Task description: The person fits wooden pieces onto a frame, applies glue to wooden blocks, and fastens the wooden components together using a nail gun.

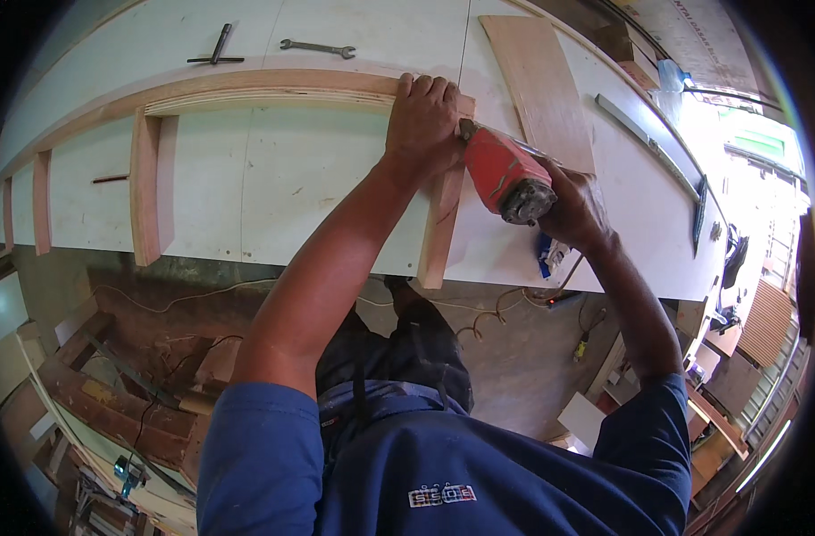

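Head view: left hand (422, 116) clamps the plywood rib (440, 228); right hand (575, 210) grips a red drill (505, 174) (scuffed casing).

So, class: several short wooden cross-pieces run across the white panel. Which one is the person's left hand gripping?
The rightmost cross-piece, beside the red power tool; the left hand clamps its top end. The others stand untouched further left.
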### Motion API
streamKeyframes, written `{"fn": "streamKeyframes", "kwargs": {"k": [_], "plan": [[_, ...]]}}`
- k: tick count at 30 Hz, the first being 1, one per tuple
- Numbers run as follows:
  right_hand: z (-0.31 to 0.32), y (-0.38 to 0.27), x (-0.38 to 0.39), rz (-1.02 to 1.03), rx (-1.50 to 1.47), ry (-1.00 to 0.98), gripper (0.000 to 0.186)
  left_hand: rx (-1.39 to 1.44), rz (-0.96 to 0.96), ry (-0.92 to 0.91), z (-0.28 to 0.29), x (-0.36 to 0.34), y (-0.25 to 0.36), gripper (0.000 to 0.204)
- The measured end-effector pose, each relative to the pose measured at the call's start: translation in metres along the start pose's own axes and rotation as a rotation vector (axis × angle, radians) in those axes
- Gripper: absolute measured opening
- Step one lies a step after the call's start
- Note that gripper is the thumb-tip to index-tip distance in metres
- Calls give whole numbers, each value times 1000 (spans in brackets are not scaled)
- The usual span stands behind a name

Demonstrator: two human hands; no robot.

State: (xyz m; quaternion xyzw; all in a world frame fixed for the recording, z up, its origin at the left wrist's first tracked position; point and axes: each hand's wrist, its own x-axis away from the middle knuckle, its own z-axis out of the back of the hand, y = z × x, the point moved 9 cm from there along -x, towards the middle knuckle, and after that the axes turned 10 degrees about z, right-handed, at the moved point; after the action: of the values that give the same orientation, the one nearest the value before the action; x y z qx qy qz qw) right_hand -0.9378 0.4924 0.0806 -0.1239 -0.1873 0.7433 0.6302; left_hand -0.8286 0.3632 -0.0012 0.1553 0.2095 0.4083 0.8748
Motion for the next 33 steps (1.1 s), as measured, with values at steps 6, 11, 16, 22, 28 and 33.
{"fn": "streamKeyframes", "kwargs": {"k": [6, 11, 16, 22, 28, 33], "plan": [[0, 5, -3, -32, 31, -83, 46, -4, 14, -98, -3, -1, 1, 52], [-2, 5, -9, -19, 26, -109, 45, -37, 13, -63, -5, 1, -3, 52], [2, -5, -15, 17, 40, -126, 43, -27, 9, -67, -7, 0, -3, 53], [3, -4, -14, -72, 81, -173, 39, -53, 2, -59, -2, -1, 1, 51], [42, 17, -18, -229, 74, -112, 39, 8, 45, -219, 2, -8, 5, 74], [70, 35, -40, -641, -655, -196, 29, -47, 120, -210, 20, -6, -14, 87]]}}
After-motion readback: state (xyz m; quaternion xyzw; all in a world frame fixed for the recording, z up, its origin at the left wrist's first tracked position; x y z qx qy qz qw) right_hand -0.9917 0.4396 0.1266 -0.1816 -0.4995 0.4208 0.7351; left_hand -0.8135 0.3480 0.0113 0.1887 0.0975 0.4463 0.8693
